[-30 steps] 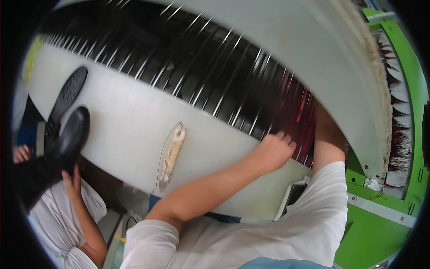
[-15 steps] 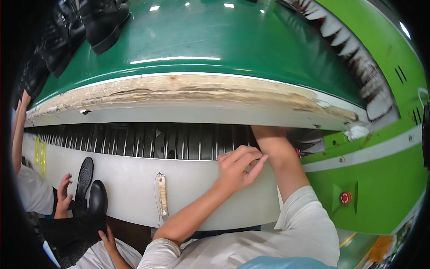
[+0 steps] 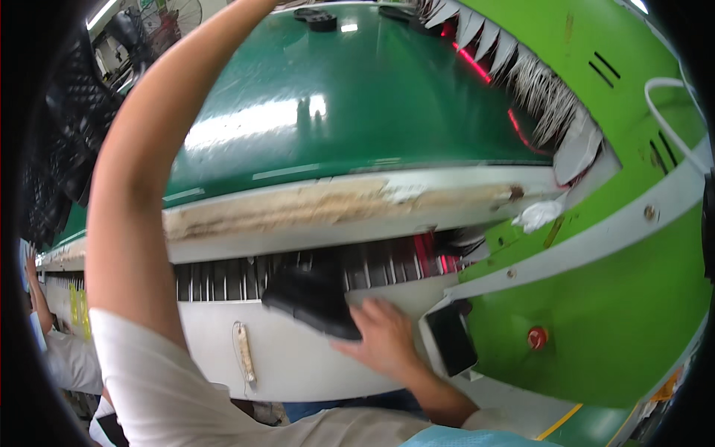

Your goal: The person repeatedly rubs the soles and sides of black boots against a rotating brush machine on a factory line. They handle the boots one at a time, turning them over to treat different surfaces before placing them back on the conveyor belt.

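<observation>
gripping the end of a black boot [image 3: 309, 294] with the right hand [image 3: 381, 337], with thumb and fingers clamped on it as far as the blur shows. tilted over metal rollers [image 3: 223, 281] and the inner edge of the white tabletop [image 3: 313, 376]; cannot tell whether resting there or lifted. reaching beyond the upper edge of view with the left arm [image 3: 149, 171]; cannot tell the state of the left hand, cut off there.

containing, in the low slot beneath a worn-edged board [image 3: 320, 208], those rollers, and tinged red at the right end. lit red inside too, behind the frayed white fringe [image 3: 555, 112] of the green machine [image 3: 588, 313].

brought out from under the board since half a second ago, with the right hand now in sight and the boot along with it. raised across the view with the left arm, as against low beside the slot then.

lying on the tabletop, near the boot, with a wrapped handle: a slim tool [image 3: 244, 352]. set at the right, beside the forearm: a dark-screened device [image 3: 451, 339]. mounted farther right on the machine: a red button [image 3: 537, 337]. spread beyond the board: a glossy green surface [image 3: 357, 104], bearing black soles [image 3: 319, 19] at the far end. crowded at the left: quilted black boots [image 3: 74, 119].
</observation>
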A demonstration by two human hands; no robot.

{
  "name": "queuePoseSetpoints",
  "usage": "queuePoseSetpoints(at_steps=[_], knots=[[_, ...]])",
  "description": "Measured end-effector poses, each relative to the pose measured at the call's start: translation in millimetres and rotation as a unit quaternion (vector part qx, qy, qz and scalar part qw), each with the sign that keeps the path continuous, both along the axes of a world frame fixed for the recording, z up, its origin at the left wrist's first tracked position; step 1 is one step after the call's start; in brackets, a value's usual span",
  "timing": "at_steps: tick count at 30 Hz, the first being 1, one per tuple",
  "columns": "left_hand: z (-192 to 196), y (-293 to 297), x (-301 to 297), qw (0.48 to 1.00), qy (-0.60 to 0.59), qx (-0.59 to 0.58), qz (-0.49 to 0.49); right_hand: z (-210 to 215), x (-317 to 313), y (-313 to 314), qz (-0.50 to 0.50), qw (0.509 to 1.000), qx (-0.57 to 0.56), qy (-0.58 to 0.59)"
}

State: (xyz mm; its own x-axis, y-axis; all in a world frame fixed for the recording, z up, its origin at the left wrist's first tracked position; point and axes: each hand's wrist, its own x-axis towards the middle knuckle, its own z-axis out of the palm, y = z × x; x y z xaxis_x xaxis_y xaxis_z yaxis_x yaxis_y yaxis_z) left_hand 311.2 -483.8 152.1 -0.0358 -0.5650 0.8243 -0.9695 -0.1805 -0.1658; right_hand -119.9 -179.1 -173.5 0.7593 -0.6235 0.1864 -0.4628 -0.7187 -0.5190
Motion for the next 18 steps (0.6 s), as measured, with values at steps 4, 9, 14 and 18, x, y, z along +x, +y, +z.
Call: queuePoseSetpoints(at_steps=[4, 9, 14, 18], knots=[[-75, -117, 9, 0.982, 0.07, 0.149, 0.098, -43, -51, 47, -0.034, 0.999, 0.034, 0.005], [-121, -132, 44, 0.964, 0.055, 0.258, 0.005, -41, -55, 55, -0.027, 0.997, 0.074, -0.007], [-108, -43, 6, 0.974, 0.062, 0.213, -0.041, -51, -53, 46, 0.007, 0.997, 0.017, -0.07], [-65, 95, -16, 0.937, 0.08, 0.319, -0.118, -61, -51, 40, 0.05, 0.99, 0.003, -0.134]])
